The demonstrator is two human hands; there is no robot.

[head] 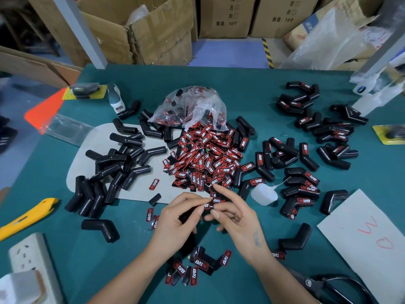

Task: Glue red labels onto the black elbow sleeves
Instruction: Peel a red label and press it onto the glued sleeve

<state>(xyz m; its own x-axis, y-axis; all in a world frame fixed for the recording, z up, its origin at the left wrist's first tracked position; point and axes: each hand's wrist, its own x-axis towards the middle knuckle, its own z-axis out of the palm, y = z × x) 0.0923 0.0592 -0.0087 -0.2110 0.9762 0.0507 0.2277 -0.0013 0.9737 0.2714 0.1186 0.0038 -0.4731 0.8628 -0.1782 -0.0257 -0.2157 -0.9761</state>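
My left hand (175, 218) grips a black elbow sleeve (187, 215) above the green table's near middle. My right hand (235, 213) pinches a red label (207, 205) against the sleeve's upper end with thumb and middle finger, while its index finger points toward the label heap. A big pile of red labels (203, 159) spills from a clear plastic bag (190, 106) at the centre. Bare black sleeves (114, 163) lie heaped at the left. Sleeves bearing red labels (302, 181) lie at the right. A small white glue bottle (263, 194) sits just right of my hands.
A yellow utility knife (28, 216) and a white power strip (32, 255) lie at the near left. Black scissors (328, 286) and a white card (372, 233) lie at the near right. Loose labels (197, 268) lie between my forearms. Cardboard boxes (153, 29) stand behind the table.
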